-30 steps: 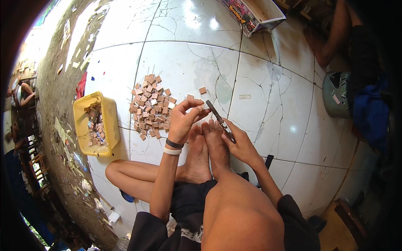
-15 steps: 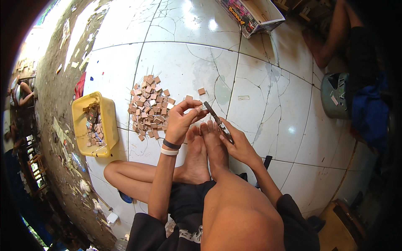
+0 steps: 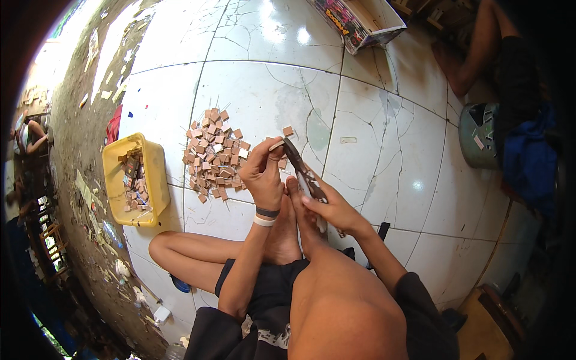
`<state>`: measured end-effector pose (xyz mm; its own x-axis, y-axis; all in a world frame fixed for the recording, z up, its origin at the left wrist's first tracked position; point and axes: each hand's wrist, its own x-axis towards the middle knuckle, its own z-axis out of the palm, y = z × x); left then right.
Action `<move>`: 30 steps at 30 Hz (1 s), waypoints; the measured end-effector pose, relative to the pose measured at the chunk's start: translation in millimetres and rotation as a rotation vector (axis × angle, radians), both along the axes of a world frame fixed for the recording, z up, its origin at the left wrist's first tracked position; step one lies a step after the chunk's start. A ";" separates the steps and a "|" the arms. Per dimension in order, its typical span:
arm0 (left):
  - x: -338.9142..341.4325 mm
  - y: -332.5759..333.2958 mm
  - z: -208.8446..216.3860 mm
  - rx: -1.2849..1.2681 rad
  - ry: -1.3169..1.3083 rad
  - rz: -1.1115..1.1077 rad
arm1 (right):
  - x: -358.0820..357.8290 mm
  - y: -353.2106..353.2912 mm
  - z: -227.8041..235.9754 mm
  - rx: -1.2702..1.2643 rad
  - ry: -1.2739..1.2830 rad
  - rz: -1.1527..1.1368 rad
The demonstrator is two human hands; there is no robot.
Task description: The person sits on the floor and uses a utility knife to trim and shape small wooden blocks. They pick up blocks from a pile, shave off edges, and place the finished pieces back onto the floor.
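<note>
My left hand [image 3: 262, 180], with a dark band and a white band on its wrist, is closed in a pinch on a small pale-edged piece [image 3: 276, 144]. The fingers hide most of that piece. In my right hand [image 3: 337, 211] is a long, dark, worn plier-like tool [image 3: 295, 159] with pale patches. Its far end meets the piece at my left fingertips. Just left of my hands lies a heap of small brown square pieces [image 3: 211, 157], some with thin wire-like pins sticking out. A single brown square piece [image 3: 288, 131] lies beyond my fingers.
A yellow plastic tub [image 3: 157, 180] with more small pieces stands at left. My bare feet [image 3: 281, 237] are under my hands on cracked white tiles. An open printed carton [image 3: 354, 30] sits at the far side. At right are a dark green container [image 3: 477, 147] and another person's leg [image 3: 480, 54].
My left hand has moved slightly up and turned, its fingers curling more. The tool has swung more upright and left, its tip now at the left fingertips. My right thumb lies further across the tool.
</note>
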<state>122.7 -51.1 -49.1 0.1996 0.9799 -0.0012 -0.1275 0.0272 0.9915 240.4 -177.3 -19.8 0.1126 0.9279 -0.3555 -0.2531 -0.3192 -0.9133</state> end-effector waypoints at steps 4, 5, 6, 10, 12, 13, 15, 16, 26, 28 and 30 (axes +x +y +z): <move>3.1 4.7 0.9 0.141 0.164 0.055 | -10.3 12.4 10.5 -0.102 -0.713 0.046; 4.8 5.8 0.1 0.111 0.133 0.060 | -8.8 14.9 13.0 -0.146 -0.804 0.075; 4.0 6.2 0.0 0.080 0.110 0.068 | -7.8 15.9 16.2 -0.147 -0.803 0.089; -1.0 7.2 0.0 0.082 0.104 0.070 | -2.3 16.2 22.6 -0.164 -0.772 0.140; -5.9 11.2 1.8 0.080 0.136 0.046 | -1.0 15.7 20.2 -0.107 -0.762 0.105; -9.2 13.3 3.6 0.057 0.155 0.027 | -1.0 15.1 18.1 -0.081 -0.754 0.050; -16.8 18.2 8.6 -0.065 0.135 -0.022 | -0.4 12.9 13.4 -0.056 -0.730 -0.042; -21.6 21.3 12.0 -0.164 0.096 -0.052 | 2.0 10.5 11.6 -0.120 -0.676 -0.061; -36.9 28.6 37.1 -0.607 -0.101 -0.259 | 19.1 -18.4 10.9 -0.079 -0.445 0.110; -34.2 24.7 38.0 -0.618 -0.143 -0.270 | 16.0 -19.3 10.1 -0.078 -0.377 0.128; -32.3 21.2 37.8 -0.625 -0.143 -0.273 | 13.1 -19.2 8.9 -0.051 -0.371 0.127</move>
<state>90.4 -29.9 -11.4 0.4793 0.7185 -0.5040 -0.1630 0.6371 0.7533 253.5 -196.6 -10.9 0.1276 0.9249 -0.3582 0.1355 -0.3741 -0.9174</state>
